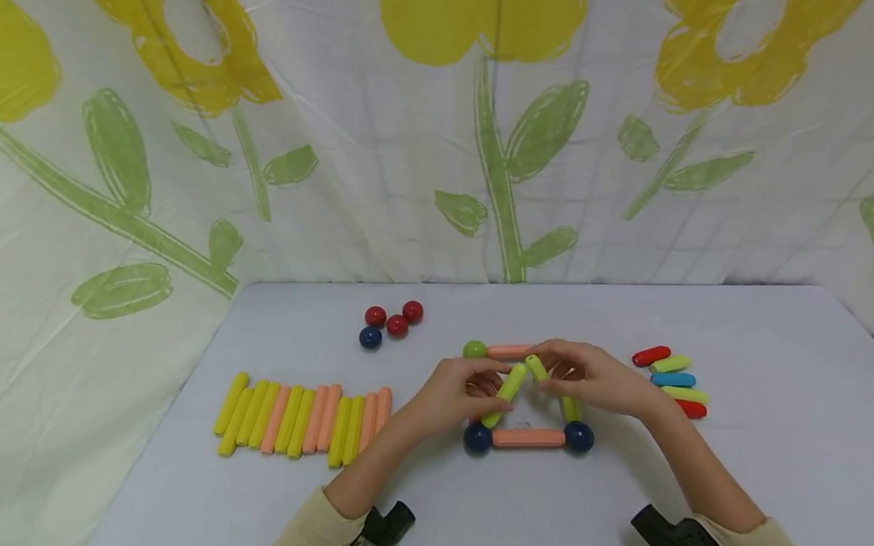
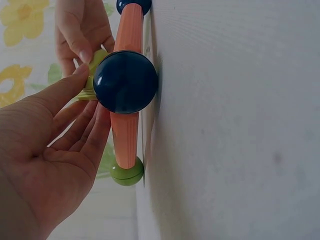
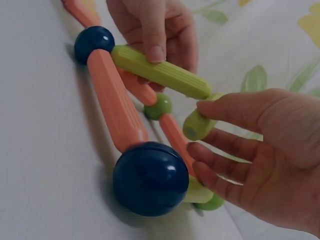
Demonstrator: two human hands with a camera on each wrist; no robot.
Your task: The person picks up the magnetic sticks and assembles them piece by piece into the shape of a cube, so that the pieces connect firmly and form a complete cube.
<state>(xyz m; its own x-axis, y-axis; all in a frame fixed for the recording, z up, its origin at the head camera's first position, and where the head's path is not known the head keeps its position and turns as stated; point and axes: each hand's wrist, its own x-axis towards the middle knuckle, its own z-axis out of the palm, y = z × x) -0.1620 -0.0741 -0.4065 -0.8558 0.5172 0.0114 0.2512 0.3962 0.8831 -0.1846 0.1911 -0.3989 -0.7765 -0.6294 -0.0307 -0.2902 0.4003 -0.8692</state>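
My left hand pinches a yellow-green rod that slants up from the near left navy ball. My right hand pinches a second yellow-green rod by thumb and fingers, its end close to the upper tip of the first. Beneath both hands lies a four-sided frame of rods and balls. Its near side is a peach rod joining two navy balls, the right one large in the right wrist view. A green ball marks its far left corner; my right hand partly covers the far right.
Left of the frame lies a row of several yellow and peach rods. Red balls and a navy ball sit behind it. To the right are several short red, yellow-green and blue rods. A flowered cloth hangs behind the white table.
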